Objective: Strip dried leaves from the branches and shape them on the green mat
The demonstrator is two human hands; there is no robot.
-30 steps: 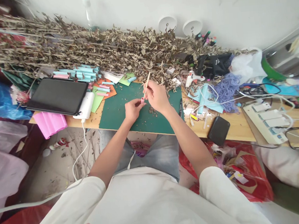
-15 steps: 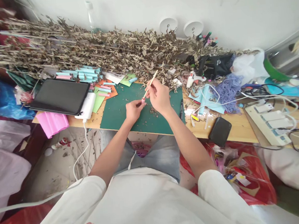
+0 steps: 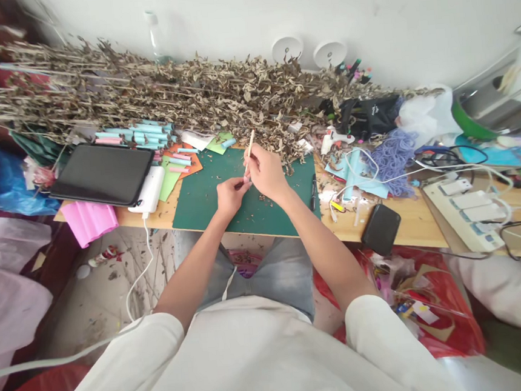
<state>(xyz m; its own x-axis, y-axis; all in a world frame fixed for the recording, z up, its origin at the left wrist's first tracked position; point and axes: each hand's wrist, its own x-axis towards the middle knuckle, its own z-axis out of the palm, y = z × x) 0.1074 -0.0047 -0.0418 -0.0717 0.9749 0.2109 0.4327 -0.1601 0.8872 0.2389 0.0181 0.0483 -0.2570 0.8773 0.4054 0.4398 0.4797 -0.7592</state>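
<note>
My right hand (image 3: 265, 172) is closed around a thin wooden stick (image 3: 249, 148) that points up and away from me. My left hand (image 3: 228, 195) pinches a small pink paper piece (image 3: 245, 178) at the stick's lower end, so the two hands meet. Both hover over a dark green cutting mat (image 3: 205, 194) on the wooden desk (image 3: 409, 231). A few dry leaf crumbs lie on the mat close to my right wrist.
A long heap of dried leafy branches (image 3: 142, 96) runs along the wall. Left of the mat are a dark tablet (image 3: 101, 173), a white power bank (image 3: 150, 190), rolled paper tubes (image 3: 145, 132) and pink paper (image 3: 88, 219). To the right lie a glue gun (image 3: 335, 137), phone (image 3: 381, 229) and power strip (image 3: 467, 214).
The stick's free end swung right, then back toward upright. Both hands stayed joined over the mat and drifted slightly left in the picture as the view shifted.
</note>
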